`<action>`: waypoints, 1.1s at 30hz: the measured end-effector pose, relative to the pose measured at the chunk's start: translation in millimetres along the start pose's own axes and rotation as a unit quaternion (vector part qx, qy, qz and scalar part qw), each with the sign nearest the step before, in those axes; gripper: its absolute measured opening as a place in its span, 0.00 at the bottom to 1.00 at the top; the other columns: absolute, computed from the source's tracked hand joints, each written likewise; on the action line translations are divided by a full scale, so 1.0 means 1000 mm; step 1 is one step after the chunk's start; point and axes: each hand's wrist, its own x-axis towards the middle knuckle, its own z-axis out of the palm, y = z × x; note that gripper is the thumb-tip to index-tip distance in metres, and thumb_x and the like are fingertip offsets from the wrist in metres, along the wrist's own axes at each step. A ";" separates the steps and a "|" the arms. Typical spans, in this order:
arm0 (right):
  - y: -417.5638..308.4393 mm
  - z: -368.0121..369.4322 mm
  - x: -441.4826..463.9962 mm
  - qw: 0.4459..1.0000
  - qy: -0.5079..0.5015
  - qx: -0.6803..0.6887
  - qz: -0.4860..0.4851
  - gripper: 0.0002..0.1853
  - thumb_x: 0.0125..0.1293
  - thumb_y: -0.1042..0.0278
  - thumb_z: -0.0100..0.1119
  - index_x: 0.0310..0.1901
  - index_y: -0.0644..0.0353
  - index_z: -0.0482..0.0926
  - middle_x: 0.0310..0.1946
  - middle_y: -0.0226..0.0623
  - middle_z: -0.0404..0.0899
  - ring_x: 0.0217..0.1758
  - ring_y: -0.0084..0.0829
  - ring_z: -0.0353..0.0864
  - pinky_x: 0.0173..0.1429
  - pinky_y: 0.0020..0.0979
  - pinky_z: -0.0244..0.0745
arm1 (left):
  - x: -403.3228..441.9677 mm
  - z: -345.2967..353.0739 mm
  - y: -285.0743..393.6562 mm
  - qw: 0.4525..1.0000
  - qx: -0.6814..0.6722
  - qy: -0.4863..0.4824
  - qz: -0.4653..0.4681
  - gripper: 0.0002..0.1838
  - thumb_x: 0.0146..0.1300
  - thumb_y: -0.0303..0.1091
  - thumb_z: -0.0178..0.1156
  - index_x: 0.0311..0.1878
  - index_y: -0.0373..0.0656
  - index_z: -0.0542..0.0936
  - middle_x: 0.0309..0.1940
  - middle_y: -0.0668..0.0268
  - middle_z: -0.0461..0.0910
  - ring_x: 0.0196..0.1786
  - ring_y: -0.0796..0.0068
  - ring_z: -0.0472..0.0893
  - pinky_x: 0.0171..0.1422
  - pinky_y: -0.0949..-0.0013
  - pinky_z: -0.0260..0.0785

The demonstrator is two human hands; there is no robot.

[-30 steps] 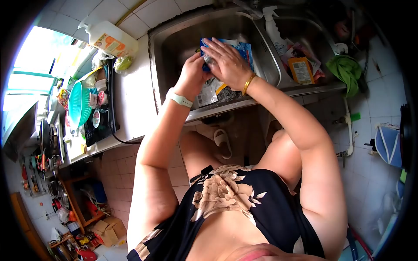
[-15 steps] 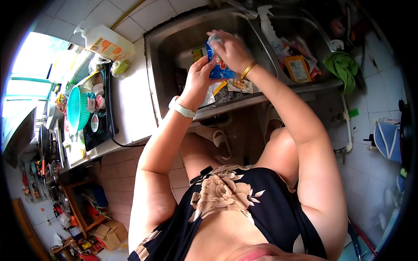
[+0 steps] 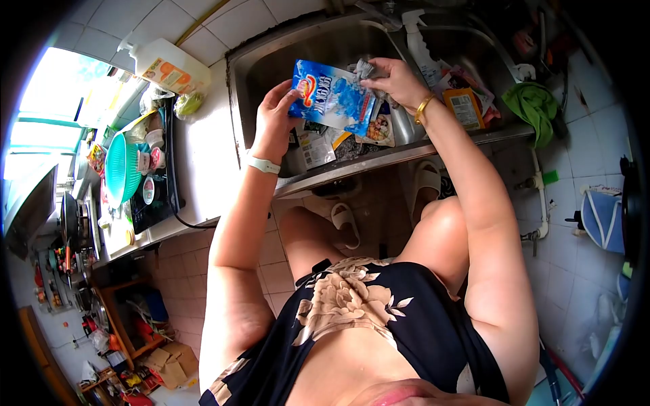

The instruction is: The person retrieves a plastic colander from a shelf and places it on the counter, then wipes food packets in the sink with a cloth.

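Note:
My left hand (image 3: 276, 115), with a pale watch band at its wrist, pinches the left edge of a blue and white printed packet (image 3: 338, 100). The packet is spread flat above the left sink basin (image 3: 264, 64). At the packet's right corner, my right hand (image 3: 401, 82) is closed on a crumpled grey cloth (image 3: 366, 69). Whether the cloth touches the packet, I cannot tell. Under the packet lie a clear wrapper with a white label (image 3: 317, 150) and a packet with a food picture (image 3: 379, 130).
A white spray bottle (image 3: 423, 51) and an orange packet (image 3: 464, 108) are in the right basin. A green cloth (image 3: 531, 108) hangs over its edge. On the left counter stand a large pump bottle (image 3: 172, 66) and a teal basket (image 3: 122, 170).
My right hand has moved right with the cloth, off the packet's face. My left hand has shifted left, and the packet now faces up, tilted, with its front uncovered.

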 end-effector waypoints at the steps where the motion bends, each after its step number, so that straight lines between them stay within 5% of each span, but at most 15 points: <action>1: 0.000 0.000 0.002 0.999 0.035 -0.037 -0.018 0.14 0.57 0.76 0.69 0.46 0.65 0.81 0.39 0.31 0.85 0.42 0.20 0.81 0.50 0.24 0.75 | 0.002 0.000 -0.004 0.998 0.023 0.048 0.014 0.23 0.68 0.34 0.58 0.62 0.35 0.69 0.48 0.60 0.79 0.43 0.75 0.82 0.42 0.74 0.76; 4: 0.009 0.008 0.007 0.987 0.080 -0.124 -0.065 0.15 0.55 0.74 0.68 0.45 0.64 0.81 0.35 0.38 0.85 0.39 0.27 0.84 0.47 0.26 0.76 | 0.001 0.011 -0.012 0.997 0.005 0.046 -0.059 0.26 0.69 0.43 0.57 0.63 0.38 0.69 0.52 0.60 0.79 0.49 0.70 0.81 0.52 0.59 0.76; 6: -0.001 0.016 0.005 0.961 0.146 -0.204 -0.117 0.15 0.53 0.73 0.66 0.44 0.61 0.81 0.32 0.44 0.84 0.38 0.38 0.85 0.45 0.30 0.77 | 0.000 0.018 -0.016 0.988 0.026 0.059 -0.137 0.33 0.66 0.58 0.55 0.66 0.45 0.67 0.58 0.61 0.75 0.60 0.63 0.74 0.63 0.37 0.62; 9: -0.020 0.019 -0.002 0.925 0.224 -0.256 -0.172 0.16 0.51 0.75 0.65 0.44 0.61 0.81 0.34 0.44 0.84 0.38 0.44 0.84 0.47 0.33 0.78 | -0.009 0.026 -0.004 0.990 -0.014 0.070 -0.126 0.36 0.66 0.57 0.55 0.69 0.44 0.61 0.66 0.55 0.65 0.67 0.56 0.65 0.68 0.34 0.54; 11: -0.028 0.026 -0.008 0.895 0.242 -0.317 -0.199 0.17 0.49 0.77 0.65 0.44 0.59 0.80 0.36 0.42 0.83 0.42 0.45 0.82 0.49 0.35 0.78 | -0.013 0.034 0.000 0.987 0.003 0.080 -0.139 0.39 0.68 0.61 0.49 0.71 0.42 0.57 0.71 0.49 0.55 0.71 0.48 0.59 0.71 0.36 0.50; 14: -0.033 0.047 -0.015 0.833 0.164 -0.435 -0.299 0.20 0.47 0.79 0.64 0.45 0.52 0.78 0.40 0.35 0.81 0.46 0.37 0.81 0.51 0.37 0.77 | -0.008 0.035 -0.004 0.933 -0.240 -0.148 -0.224 0.45 0.66 0.71 0.37 0.71 0.39 0.55 0.70 0.45 0.56 0.71 0.40 0.57 0.73 0.37 0.48; 15: -0.031 0.056 -0.016 0.814 0.152 -0.454 -0.330 0.20 0.47 0.78 0.64 0.45 0.53 0.78 0.40 0.34 0.81 0.44 0.37 0.81 0.50 0.38 0.78 | -0.008 0.039 -0.003 0.912 -0.304 -0.184 -0.203 0.43 0.66 0.70 0.39 0.67 0.38 0.62 0.66 0.49 0.65 0.69 0.44 0.62 0.73 0.36 0.47; 17: -0.035 0.073 -0.026 0.797 0.096 -0.467 -0.371 0.19 0.47 0.75 0.65 0.44 0.54 0.78 0.40 0.35 0.81 0.46 0.37 0.81 0.50 0.38 0.79 | -0.001 0.040 -0.007 0.931 -0.302 -0.124 -0.164 0.39 0.66 0.65 0.48 0.64 0.38 0.65 0.64 0.48 0.68 0.66 0.51 0.68 0.67 0.40 0.61; 23: -0.028 0.096 -0.034 0.882 0.026 -0.380 -0.278 0.18 0.52 0.72 0.66 0.46 0.57 0.78 0.42 0.37 0.81 0.48 0.37 0.81 0.51 0.37 0.79 | 0.005 0.025 -0.018 0.948 -0.274 -0.050 -0.154 0.22 0.74 0.47 0.46 0.57 0.37 0.71 0.50 0.56 0.79 0.51 0.60 0.80 0.59 0.59 0.72; 27: -0.019 0.093 -0.017 0.835 0.059 -0.449 -0.313 0.32 0.56 0.70 0.62 0.65 0.56 0.68 0.67 0.39 0.66 0.72 0.41 0.62 0.73 0.42 0.60 | -0.003 0.033 -0.016 0.957 -0.261 -0.074 -0.103 0.19 0.74 0.41 0.45 0.59 0.38 0.71 0.55 0.57 0.77 0.55 0.62 0.78 0.61 0.60 0.71; 28: -0.010 0.090 -0.011 0.835 0.056 -0.465 -0.287 0.36 0.58 0.65 0.61 0.69 0.55 0.62 0.73 0.35 0.58 0.77 0.39 0.52 0.77 0.44 0.51 | -0.015 0.038 -0.011 0.987 -0.117 -0.106 -0.035 0.20 0.74 0.40 0.45 0.62 0.39 0.70 0.56 0.57 0.76 0.57 0.64 0.77 0.61 0.61 0.71; 29: -0.010 0.087 -0.007 0.835 0.057 -0.466 -0.287 0.36 0.58 0.65 0.61 0.69 0.55 0.62 0.73 0.35 0.58 0.77 0.39 0.52 0.77 0.44 0.51 | -0.015 0.041 -0.010 0.967 -0.214 -0.086 -0.110 0.21 0.74 0.40 0.44 0.62 0.38 0.69 0.56 0.57 0.76 0.57 0.64 0.77 0.61 0.61 0.71; 31: -0.011 0.081 -0.001 0.815 0.095 -0.493 -0.288 0.35 0.59 0.62 0.61 0.69 0.54 0.63 0.72 0.36 0.59 0.76 0.40 0.55 0.75 0.44 0.54 | -0.013 0.038 -0.014 0.965 -0.217 -0.113 -0.092 0.22 0.75 0.44 0.44 0.62 0.37 0.69 0.55 0.57 0.77 0.56 0.62 0.78 0.60 0.60 0.72; 32: -0.010 0.077 0.004 0.806 0.134 -0.502 -0.285 0.31 0.62 0.57 0.59 0.66 0.58 0.67 0.68 0.48 0.64 0.71 0.43 0.62 0.73 0.41 0.58 | -0.014 0.039 -0.012 0.965 -0.217 -0.114 -0.093 0.22 0.75 0.44 0.44 0.62 0.37 0.69 0.55 0.57 0.77 0.56 0.62 0.78 0.60 0.60 0.72; 33: -0.007 0.073 0.008 0.806 0.134 -0.503 -0.283 0.31 0.62 0.57 0.59 0.66 0.58 0.67 0.68 0.48 0.64 0.71 0.43 0.62 0.73 0.41 0.58 | -0.017 0.041 -0.009 0.963 -0.221 -0.116 -0.099 0.22 0.75 0.45 0.45 0.61 0.38 0.70 0.54 0.56 0.77 0.54 0.62 0.79 0.60 0.59 0.74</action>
